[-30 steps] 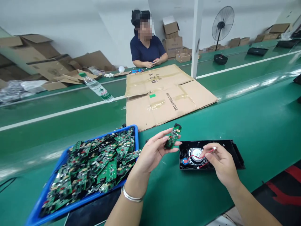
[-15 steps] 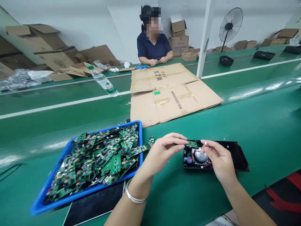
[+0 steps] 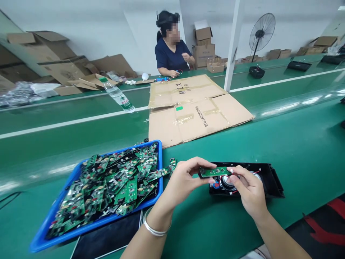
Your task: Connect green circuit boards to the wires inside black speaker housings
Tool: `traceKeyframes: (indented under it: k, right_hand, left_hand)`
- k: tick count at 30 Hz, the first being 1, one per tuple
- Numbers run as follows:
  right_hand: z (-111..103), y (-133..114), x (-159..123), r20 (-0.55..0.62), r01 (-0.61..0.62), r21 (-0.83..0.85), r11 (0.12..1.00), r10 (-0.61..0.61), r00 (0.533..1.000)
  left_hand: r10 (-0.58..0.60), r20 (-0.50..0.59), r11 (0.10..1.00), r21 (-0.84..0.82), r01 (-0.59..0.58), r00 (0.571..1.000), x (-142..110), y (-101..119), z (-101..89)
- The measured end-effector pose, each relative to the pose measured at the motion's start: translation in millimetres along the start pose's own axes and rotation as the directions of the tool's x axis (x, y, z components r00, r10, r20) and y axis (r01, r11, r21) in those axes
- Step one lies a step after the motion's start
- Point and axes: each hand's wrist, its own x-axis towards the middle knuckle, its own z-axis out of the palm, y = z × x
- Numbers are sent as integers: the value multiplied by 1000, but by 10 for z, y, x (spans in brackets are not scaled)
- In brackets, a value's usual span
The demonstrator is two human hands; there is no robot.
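Note:
A green circuit board (image 3: pixel 215 172) is pinched by my left hand (image 3: pixel 188 176), thumb below and fingers above. At the board's right end, my right hand (image 3: pixel 249 189) grips a small white wire connector (image 3: pixel 231 171) between thumb and fingers. Whether the connector is seated on the board, I cannot tell. Beneath both hands lies an open black speaker housing (image 3: pixel 273 180), with a round speaker (image 3: pixel 225 182), a blue round part (image 3: pixel 216 185) and red wires inside. My right hand hides part of the housing.
To the left, a blue tray (image 3: pixel 161 154) is heaped with circuit boards, some over its rim. A dark flat panel (image 3: pixel 107 233) lies partly under it. Flattened cardboard (image 3: pixel 188 124) and a water bottle (image 3: pixel 118 95) lie beyond. A co-worker (image 3: pixel 174 54) sits opposite, beside a white post (image 3: pixel 232 46).
My left hand has turned the circuit board up and brought it above the housing, against the connector in my right hand. The co-worker has raised one hand.

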Motion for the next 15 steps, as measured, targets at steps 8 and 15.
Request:
traceKeyframes:
  k: [8, 15]
  right_hand:
    - [47, -33, 21, -23, -24, 28, 999, 25, 999]
    - [196, -239, 63, -28, -89, -108, 990, 86, 996]
  left_hand:
    - [38, -181, 997, 73, -25, 983, 33, -55, 29]
    - [29, -130, 996, 84, -18, 991, 16, -12, 164]
